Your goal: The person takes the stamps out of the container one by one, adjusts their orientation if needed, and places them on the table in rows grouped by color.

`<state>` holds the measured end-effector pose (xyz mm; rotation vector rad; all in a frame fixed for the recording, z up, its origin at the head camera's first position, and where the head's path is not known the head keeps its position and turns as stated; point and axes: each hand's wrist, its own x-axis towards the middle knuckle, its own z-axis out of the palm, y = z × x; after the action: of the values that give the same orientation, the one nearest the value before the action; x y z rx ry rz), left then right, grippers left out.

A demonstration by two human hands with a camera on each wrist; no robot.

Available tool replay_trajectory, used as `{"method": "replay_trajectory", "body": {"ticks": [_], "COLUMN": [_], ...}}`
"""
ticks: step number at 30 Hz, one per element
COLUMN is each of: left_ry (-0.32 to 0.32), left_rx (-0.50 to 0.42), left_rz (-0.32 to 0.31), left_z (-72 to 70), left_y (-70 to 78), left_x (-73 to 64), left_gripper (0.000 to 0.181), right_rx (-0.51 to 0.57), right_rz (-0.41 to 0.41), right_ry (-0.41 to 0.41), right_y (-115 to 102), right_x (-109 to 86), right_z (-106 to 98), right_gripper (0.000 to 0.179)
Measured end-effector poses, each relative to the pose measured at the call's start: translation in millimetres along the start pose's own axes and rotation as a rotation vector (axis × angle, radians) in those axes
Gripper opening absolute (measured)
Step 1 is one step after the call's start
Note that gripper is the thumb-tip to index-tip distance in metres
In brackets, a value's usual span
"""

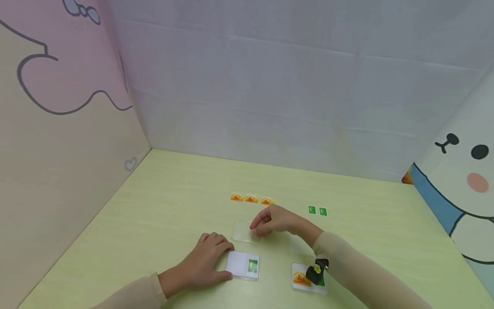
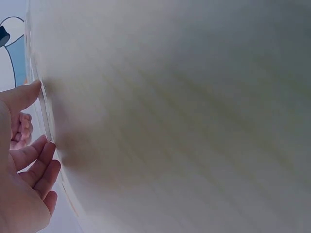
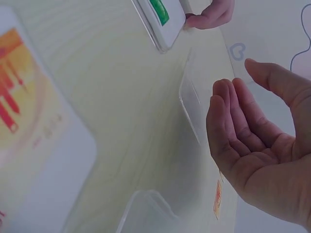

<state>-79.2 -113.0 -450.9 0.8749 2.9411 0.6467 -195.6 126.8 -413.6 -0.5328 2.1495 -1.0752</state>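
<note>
My left hand [image 1: 208, 262] holds the left end of a flat white case [image 1: 236, 262], thumb at its near corner and fingers at its far corner. A green sticker [image 1: 252, 266] lies on the right part of that case. In the left wrist view the case [image 2: 44, 114] shows edge-on between thumb and fingers. Farther back, my right hand [image 1: 275, 221] hovers by the right end of a clear plastic cover [image 1: 240, 231]. Its thumb stands apart from the bent fingers [image 3: 221, 128] in the right wrist view, with the clear cover [image 3: 189, 102] just beyond the fingertips.
A second white case [image 1: 297, 288], bearing an orange and a green picture, lies partly under my right forearm. Three orange-yellow stickers [image 1: 251, 199] form a row behind the hands; two green stickers [image 1: 323, 211] lie at right. Another clear cover [image 3: 146, 213] shows in the right wrist view.
</note>
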Motion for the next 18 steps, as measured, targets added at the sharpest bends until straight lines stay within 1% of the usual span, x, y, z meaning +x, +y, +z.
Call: {"method": "replay_trajectory", "body": {"ticks": [6,18], "left_ry": [-0.008,-0.005], "left_rx": [-0.003,0.001], "left_rz": [-0.003,-0.009], "left_z": [0.0,-1.6], "left_y": [-0.2,0.4], "left_x": [0.2,1.1], "left_gripper": [0.047,0.047], "right_rx": [0.003,-0.043], "right_rz": [-0.003,0.0], "right_ry": [-0.015,-0.031], "right_y": [1.8,0.3], "right_x": [-4.6,-10.7], "right_z": [2.4,8.6], "right_gripper": [0.018,0.015]}}
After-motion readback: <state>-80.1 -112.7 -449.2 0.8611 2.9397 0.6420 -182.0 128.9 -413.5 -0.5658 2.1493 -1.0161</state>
